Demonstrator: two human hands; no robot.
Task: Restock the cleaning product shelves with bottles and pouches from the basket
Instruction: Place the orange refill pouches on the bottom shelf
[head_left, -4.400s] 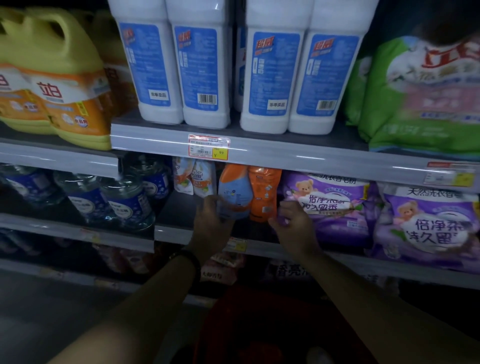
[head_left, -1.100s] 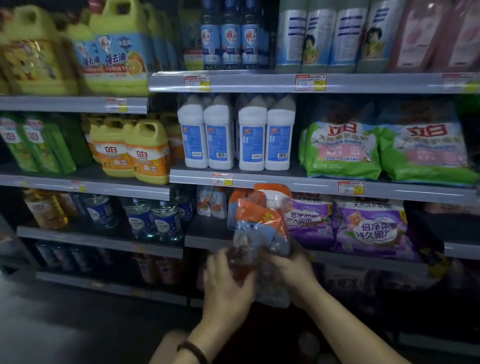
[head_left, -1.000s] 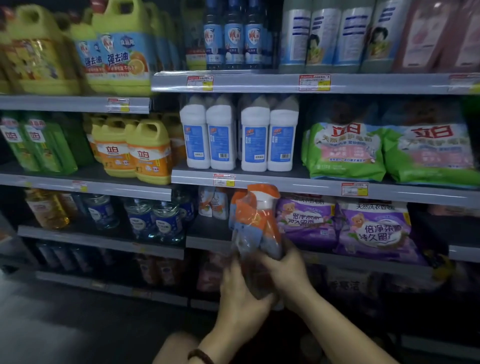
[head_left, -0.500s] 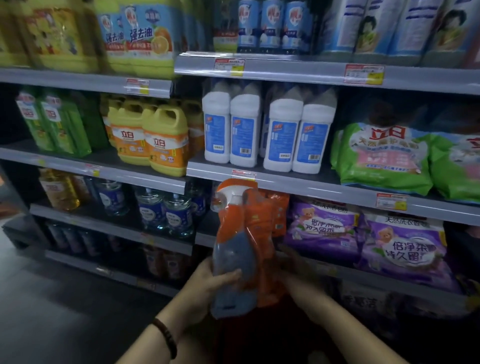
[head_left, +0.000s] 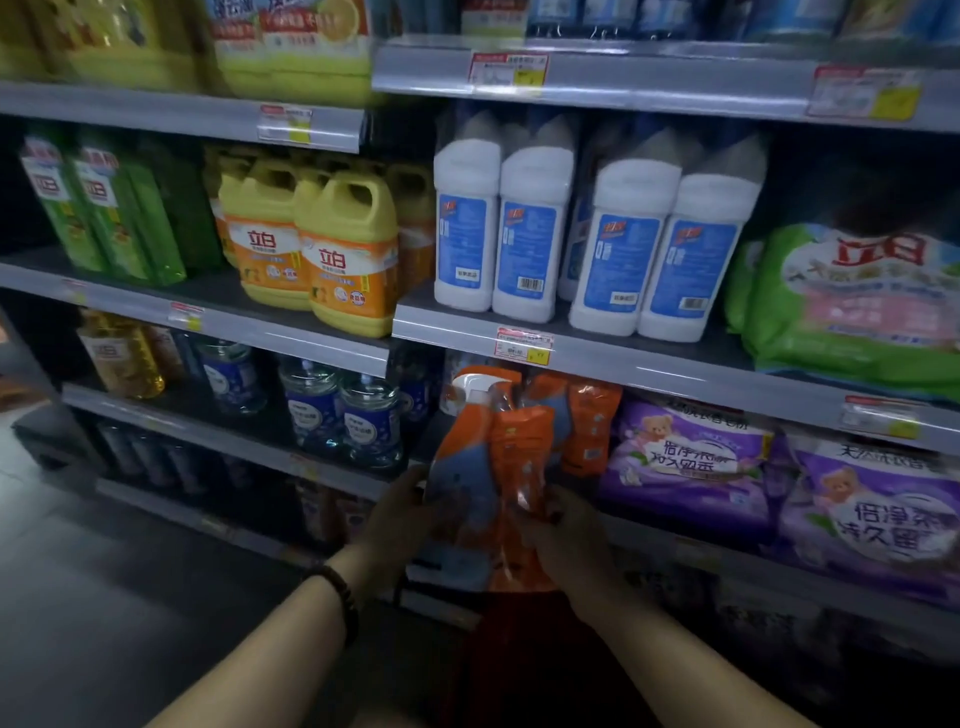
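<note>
Observed from the aisle: the person holds one spray bottle pack (head_left: 483, 467), orange and blue under clear wrap, in front of the third shelf (head_left: 654, 535) down. The left hand (head_left: 405, 514) grips its lower left flank and the right hand (head_left: 566, 540) grips its lower right side, so both hands are clamped on the same item. The long axis of the pack stands nearly upright, trigger head uppermost and close under the rail of the shelf above (head_left: 649, 369). Matching orange packs (head_left: 592, 421) stand on the shelf just behind and to the right, beside the purple pouches (head_left: 685, 462). The slot therefore lies forward and slightly right of the hands, and the right hand is nearer to it. Clearance under the rail looks tight, so a low, upright entry is advisable. A dark red shape (head_left: 519, 639) below the wrists is probably the basket, though it is too dim to confirm.
</note>
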